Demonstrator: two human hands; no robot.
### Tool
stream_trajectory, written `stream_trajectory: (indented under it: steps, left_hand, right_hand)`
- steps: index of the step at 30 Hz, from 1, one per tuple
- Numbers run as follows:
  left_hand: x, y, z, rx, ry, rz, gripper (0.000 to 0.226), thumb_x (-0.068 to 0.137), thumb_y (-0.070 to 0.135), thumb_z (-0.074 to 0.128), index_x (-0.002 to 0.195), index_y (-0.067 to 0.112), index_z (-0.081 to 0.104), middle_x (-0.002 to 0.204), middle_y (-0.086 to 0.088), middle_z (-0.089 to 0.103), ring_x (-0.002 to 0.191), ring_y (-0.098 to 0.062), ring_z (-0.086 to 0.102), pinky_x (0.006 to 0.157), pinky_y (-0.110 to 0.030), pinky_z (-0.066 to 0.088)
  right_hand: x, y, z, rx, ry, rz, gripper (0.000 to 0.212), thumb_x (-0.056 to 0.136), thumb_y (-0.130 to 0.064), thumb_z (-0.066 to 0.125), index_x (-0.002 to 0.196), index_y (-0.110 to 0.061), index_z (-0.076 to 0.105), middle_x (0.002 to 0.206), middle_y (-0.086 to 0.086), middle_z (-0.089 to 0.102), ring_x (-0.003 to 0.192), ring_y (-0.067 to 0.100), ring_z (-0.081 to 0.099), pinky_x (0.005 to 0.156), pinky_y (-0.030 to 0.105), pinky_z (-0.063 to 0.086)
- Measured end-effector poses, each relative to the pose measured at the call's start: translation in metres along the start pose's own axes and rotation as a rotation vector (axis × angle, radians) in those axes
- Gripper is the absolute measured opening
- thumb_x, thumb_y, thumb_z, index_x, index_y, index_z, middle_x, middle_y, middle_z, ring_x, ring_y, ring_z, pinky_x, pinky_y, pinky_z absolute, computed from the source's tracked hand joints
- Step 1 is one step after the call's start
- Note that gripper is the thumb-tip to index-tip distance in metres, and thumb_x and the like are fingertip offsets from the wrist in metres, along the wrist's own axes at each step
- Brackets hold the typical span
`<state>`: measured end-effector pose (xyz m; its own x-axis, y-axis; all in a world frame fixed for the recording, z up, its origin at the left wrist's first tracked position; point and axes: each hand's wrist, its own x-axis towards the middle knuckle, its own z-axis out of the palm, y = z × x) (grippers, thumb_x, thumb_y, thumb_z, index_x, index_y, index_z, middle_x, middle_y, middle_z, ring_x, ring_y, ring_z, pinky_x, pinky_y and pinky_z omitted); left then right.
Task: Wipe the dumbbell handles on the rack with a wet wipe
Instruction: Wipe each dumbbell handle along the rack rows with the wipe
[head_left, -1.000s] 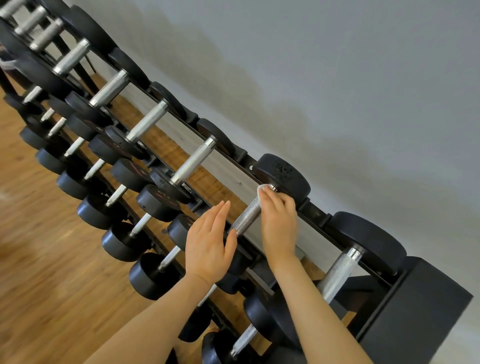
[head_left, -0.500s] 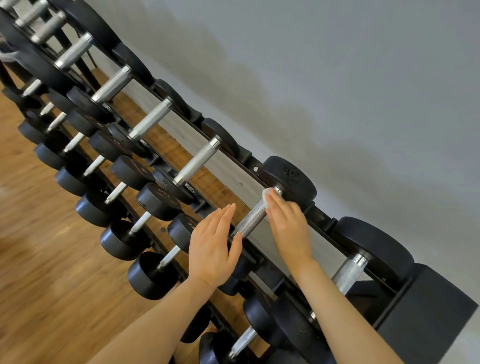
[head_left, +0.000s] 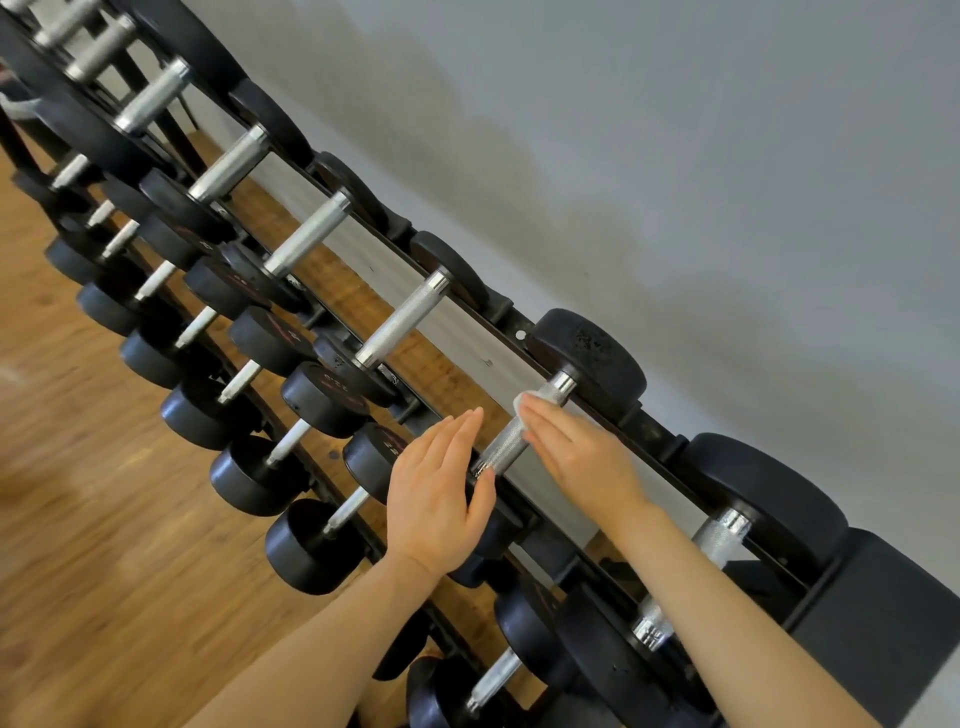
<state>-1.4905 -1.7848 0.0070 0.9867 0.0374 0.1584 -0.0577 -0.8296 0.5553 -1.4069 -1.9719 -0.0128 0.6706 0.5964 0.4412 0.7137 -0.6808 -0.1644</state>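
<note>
Ideally the right hand (head_left: 582, 457), fingers flat pressing the wet wipe (head_left: 524, 402) on the centre-frame handle (head_left: 511, 439), wraps around it; left hand (head_left: 436, 499) hovers flat, holding nothing.

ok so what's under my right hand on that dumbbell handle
A white wipe shows past the fingertips of the right hand, pressed flat against the knurled handle. The hand covers the rest of the wipe, so how it is folded cannot be seen.

Your right hand (head_left: 582, 457) covers most of the white wet wipe (head_left: 521, 401); the long black steel dumbbell rack (head_left: 498, 325) runs off-frame at ten o'clock, and the wooden floor (head_left: 78, 493) there blurs.
</note>
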Motion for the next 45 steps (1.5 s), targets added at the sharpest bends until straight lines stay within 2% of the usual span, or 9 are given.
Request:
stream_trajectory:
  steps: [3, 6, 15, 24, 28, 33, 37, 42, 45]
  left_hand:
    - [0.001, -0.001, 0.001, 0.000, 0.004, -0.001, 0.057, 0.095, 0.042, 0.040, 0.147, 0.019, 0.044, 0.139, -0.001, 0.057, 0.132, -0.022, 0.049, 0.108, -0.037, 0.033]
    - [0.001, -0.001, 0.001, -0.005, 0.003, -0.012, 0.057, 0.095, 0.042, 0.040, 0.147, 0.018, 0.045, 0.139, -0.002, 0.058, 0.132, -0.022, 0.049, 0.108, -0.039, 0.034]
    - [0.000, 0.000, 0.001, 0.012, -0.010, -0.022, 0.056, 0.095, 0.043, 0.038, 0.145, 0.019, 0.047, 0.143, 0.000, 0.054, 0.134, -0.020, 0.047, 0.110, -0.042, 0.037]
    - [-0.013, 0.000, -0.001, 0.076, -0.044, -0.034, 0.056, 0.098, 0.048, 0.034, 0.142, 0.018, 0.050, 0.148, 0.000, 0.048, 0.138, -0.022, 0.043, 0.113, -0.040, 0.031]
    - [-0.017, 0.000, -0.002, 0.073, -0.056, -0.046, 0.058, 0.099, 0.049, 0.031, 0.145, 0.018, 0.047, 0.151, -0.001, 0.045, 0.140, -0.022, 0.039, 0.114, -0.045, 0.034]
    - [-0.017, 0.000, -0.004, 0.092, -0.064, -0.038, 0.058, 0.098, 0.049, 0.031, 0.143, 0.018, 0.049, 0.149, -0.003, 0.047, 0.139, -0.024, 0.041, 0.114, -0.046, 0.035]
    - [-0.017, -0.002, -0.003, 0.114, -0.073, -0.034, 0.058, 0.098, 0.049, 0.030, 0.143, 0.019, 0.048, 0.149, -0.002, 0.047, 0.140, -0.023, 0.040, 0.114, -0.040, 0.028]
    - [-0.023, -0.002, -0.001, 0.106, -0.065, -0.065, 0.058, 0.099, 0.050, 0.031, 0.146, 0.020, 0.044, 0.153, -0.001, 0.042, 0.143, -0.023, 0.035, 0.115, -0.039, 0.023]
    - [-0.033, -0.006, 0.000, 0.096, -0.066, -0.067, 0.054, 0.100, 0.052, 0.029, 0.148, 0.027, 0.037, 0.157, 0.000, 0.035, 0.146, -0.023, 0.029, 0.116, -0.043, 0.024]
  right_hand:
    - [0.004, 0.017, -0.006, -0.037, -0.055, -0.052, 0.040, 0.092, -0.014, 0.066, 0.130, -0.006, 0.058, 0.130, 0.006, 0.061, 0.088, 0.018, 0.069, 0.064, 0.031, 0.060]
    - [0.006, 0.021, -0.009, -0.053, -0.068, 0.031, 0.043, 0.090, -0.012, 0.065, 0.131, -0.005, 0.056, 0.134, 0.010, 0.058, 0.103, 0.021, 0.067, 0.071, 0.034, 0.061]
    - [0.016, 0.009, -0.012, -0.041, -0.061, 0.133, 0.046, 0.078, -0.008, 0.079, 0.121, -0.004, 0.064, 0.125, 0.012, 0.062, 0.097, 0.025, 0.069, 0.065, 0.034, 0.062]
    - [0.017, 0.004, -0.016, -0.057, -0.056, 0.171, 0.039, 0.084, -0.012, 0.074, 0.122, -0.008, 0.064, 0.127, 0.008, 0.062, 0.097, 0.023, 0.069, 0.064, 0.034, 0.061]
    - [0.012, -0.002, -0.011, -0.036, -0.095, 0.064, 0.035, 0.088, -0.012, 0.068, 0.122, -0.006, 0.064, 0.128, 0.007, 0.062, 0.090, 0.018, 0.071, 0.064, 0.029, 0.060]
    - [0.018, 0.006, -0.015, -0.179, -0.250, 0.153, 0.054, 0.090, -0.014, 0.061, 0.141, -0.010, 0.045, 0.148, 0.005, 0.042, 0.131, 0.019, 0.047, 0.087, 0.032, 0.056]
    - [0.021, -0.002, -0.010, -0.022, -0.182, 0.136, 0.039, 0.084, -0.014, 0.074, 0.121, -0.008, 0.062, 0.125, 0.005, 0.060, 0.086, 0.018, 0.070, 0.058, 0.028, 0.059]
    - [0.022, 0.005, -0.013, -0.076, -0.122, 0.185, 0.036, 0.085, -0.018, 0.073, 0.119, -0.009, 0.063, 0.126, 0.007, 0.059, 0.083, 0.020, 0.070, 0.056, 0.028, 0.060]
    - [0.016, -0.006, -0.007, -0.009, -0.104, 0.095, 0.024, 0.094, -0.023, 0.058, 0.113, -0.011, 0.065, 0.120, 0.003, 0.061, 0.066, 0.017, 0.067, 0.047, 0.027, 0.055]
